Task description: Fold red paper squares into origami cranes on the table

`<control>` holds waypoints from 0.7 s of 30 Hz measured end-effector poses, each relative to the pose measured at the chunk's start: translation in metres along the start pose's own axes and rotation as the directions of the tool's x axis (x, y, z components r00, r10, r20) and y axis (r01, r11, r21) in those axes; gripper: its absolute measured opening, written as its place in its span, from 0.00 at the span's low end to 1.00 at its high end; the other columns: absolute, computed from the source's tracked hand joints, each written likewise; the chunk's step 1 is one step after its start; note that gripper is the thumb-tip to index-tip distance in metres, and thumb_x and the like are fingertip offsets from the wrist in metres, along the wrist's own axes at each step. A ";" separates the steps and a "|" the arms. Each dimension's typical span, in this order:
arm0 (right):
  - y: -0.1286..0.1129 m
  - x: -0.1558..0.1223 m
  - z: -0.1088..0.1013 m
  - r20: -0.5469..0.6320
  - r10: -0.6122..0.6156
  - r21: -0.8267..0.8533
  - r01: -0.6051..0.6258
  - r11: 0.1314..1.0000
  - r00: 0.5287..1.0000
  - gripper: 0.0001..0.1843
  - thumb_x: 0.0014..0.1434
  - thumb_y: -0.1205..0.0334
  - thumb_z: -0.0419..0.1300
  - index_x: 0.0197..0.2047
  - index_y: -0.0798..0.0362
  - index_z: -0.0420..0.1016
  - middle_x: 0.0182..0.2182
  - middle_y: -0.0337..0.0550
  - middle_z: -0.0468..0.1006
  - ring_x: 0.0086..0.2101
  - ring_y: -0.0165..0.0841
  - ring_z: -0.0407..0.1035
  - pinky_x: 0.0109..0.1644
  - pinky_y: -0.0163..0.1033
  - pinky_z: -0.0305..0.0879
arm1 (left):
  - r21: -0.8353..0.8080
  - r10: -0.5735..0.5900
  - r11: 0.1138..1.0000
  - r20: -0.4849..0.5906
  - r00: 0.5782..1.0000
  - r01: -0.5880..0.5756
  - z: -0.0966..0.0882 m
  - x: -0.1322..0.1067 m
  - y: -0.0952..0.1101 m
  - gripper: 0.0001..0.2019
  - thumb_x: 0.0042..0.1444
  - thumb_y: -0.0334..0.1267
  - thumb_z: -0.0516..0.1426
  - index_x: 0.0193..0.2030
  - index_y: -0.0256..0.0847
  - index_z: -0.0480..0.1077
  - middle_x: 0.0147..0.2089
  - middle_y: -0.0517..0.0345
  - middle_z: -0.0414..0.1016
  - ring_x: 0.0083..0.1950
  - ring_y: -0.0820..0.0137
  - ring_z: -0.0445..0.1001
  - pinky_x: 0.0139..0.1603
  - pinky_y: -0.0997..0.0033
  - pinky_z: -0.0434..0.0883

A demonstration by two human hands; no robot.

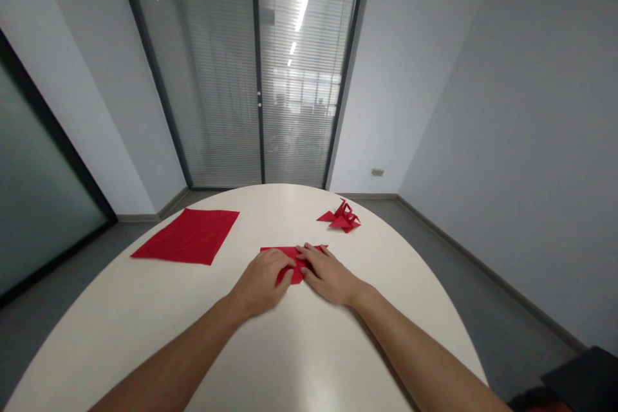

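A folded piece of red paper [295, 275] lies on the table in front of me, partly covered by both hands. My left hand [263, 277] is on its left part, fingers curled over the paper with the thumb close to them. From the other side my right hand [331, 273] rests on the paper, its fingers stretched out and apart, pressing it against the tabletop. The fingertips of the two hands are near each other at the paper's middle. Some of the folds are hidden beneath the fingers.
Everything rests on a round white table [309, 341]. A flat red sheet [188, 236] lies at the left. Folded red paper cranes [344, 216] sit together at the back right. Beyond the table stands a glass partition with blinds [217, 77]. A dark object [586, 376] shows at lower right.
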State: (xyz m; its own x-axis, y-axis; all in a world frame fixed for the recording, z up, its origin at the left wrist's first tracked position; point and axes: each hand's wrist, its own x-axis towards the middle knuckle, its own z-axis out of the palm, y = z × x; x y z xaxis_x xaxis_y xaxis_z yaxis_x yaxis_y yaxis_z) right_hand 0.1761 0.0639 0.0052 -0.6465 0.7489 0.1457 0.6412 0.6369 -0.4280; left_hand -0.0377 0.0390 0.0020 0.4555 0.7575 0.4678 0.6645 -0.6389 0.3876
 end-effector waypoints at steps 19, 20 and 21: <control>0.022 0.006 0.006 -0.105 0.226 -0.083 -0.235 0.968 0.968 0.31 0.67 0.56 0.51 0.70 0.60 0.59 0.69 0.59 0.56 0.70 0.49 0.46 0.71 0.62 0.42 | 0.096 0.041 0.994 0.188 0.981 -0.060 0.000 -0.004 -0.001 0.22 0.59 0.35 0.56 0.61 0.48 0.70 0.64 0.49 0.70 0.63 0.53 0.67 0.64 0.43 0.64; 0.022 0.005 0.005 -0.097 0.223 -0.097 -0.232 0.968 0.970 0.33 0.67 0.54 0.52 0.70 0.61 0.58 0.70 0.59 0.55 0.70 0.50 0.45 0.71 0.62 0.41 | 0.094 0.042 0.994 0.189 0.981 -0.061 0.000 -0.005 -0.001 0.22 0.59 0.34 0.56 0.62 0.48 0.69 0.64 0.49 0.69 0.64 0.54 0.66 0.65 0.42 0.63; 0.021 0.005 0.005 -0.088 0.216 -0.106 -0.225 0.969 0.972 0.35 0.66 0.51 0.53 0.71 0.61 0.57 0.70 0.60 0.53 0.70 0.51 0.44 0.71 0.62 0.40 | 0.092 0.043 0.994 0.189 0.981 -0.061 0.000 -0.005 -0.001 0.23 0.60 0.34 0.55 0.62 0.48 0.69 0.65 0.49 0.69 0.65 0.54 0.66 0.65 0.43 0.62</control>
State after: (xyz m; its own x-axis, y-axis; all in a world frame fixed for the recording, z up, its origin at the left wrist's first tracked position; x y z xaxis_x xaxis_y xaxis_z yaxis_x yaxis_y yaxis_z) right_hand 0.1842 0.0799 -0.0076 -0.4536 0.8820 0.1278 0.8104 0.4679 -0.3524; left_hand -0.0408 0.0359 -0.0009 0.5874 0.7411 0.3251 0.6871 -0.6689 0.2835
